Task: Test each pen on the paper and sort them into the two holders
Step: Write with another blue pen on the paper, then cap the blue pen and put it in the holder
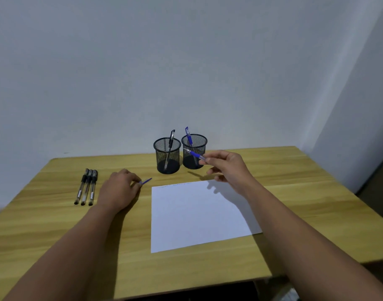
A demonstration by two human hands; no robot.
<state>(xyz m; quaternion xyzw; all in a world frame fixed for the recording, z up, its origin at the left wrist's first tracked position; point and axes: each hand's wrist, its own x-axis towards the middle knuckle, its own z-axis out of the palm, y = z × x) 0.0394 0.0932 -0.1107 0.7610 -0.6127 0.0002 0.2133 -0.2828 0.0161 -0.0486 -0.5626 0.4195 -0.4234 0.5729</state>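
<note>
Fingers (204, 160) right pinch blue pen (193, 154) | left pinch likely cap (146, 181) | three pens (86, 187) aside

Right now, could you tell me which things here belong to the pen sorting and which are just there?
Job:
- blue pen
- blue cap
- three black pens
- paper
- left holder
- right holder

Just there:
- table
- wall
</note>
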